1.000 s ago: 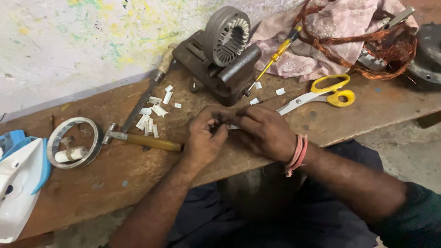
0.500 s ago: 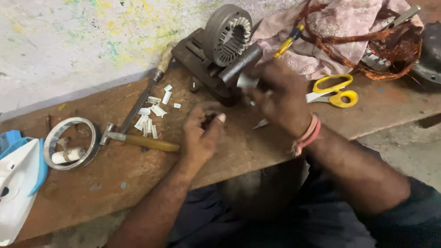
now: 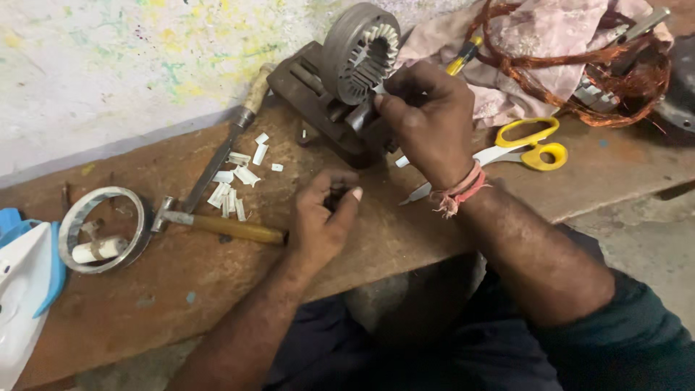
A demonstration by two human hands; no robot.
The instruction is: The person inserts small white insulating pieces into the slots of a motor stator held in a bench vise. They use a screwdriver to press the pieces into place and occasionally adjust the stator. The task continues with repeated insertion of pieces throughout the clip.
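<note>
A grey motor stator ring (image 3: pixel 358 51) with white slot liners stands clamped in a dark vise (image 3: pixel 315 108) on the wooden bench (image 3: pixel 181 289). My right hand (image 3: pixel 427 119) is raised against the ring's lower right edge, its fingertips pinched on a small white paper strip (image 3: pixel 379 88) at the slots. My left hand (image 3: pixel 322 217) rests on the bench in front of the vise with its fingers curled in; I cannot see anything in it. Several cut white paper strips (image 3: pixel 235 185) lie to its left.
A wooden-handled hammer (image 3: pixel 224 228) and a long chisel (image 3: pixel 224 152) lie left of my left hand. A metal ring (image 3: pixel 101 228) holds a white cylinder. Yellow-handled scissors (image 3: pixel 525 145), tangled copper wire (image 3: pixel 579 72) on a pink cloth (image 3: pixel 536 32), and a white-and-blue iron (image 3: pixel 22 289) are also here.
My right hand has left my left hand and risen to the stator ring with the strip. My left hand has stayed on the bench and curled shut.
</note>
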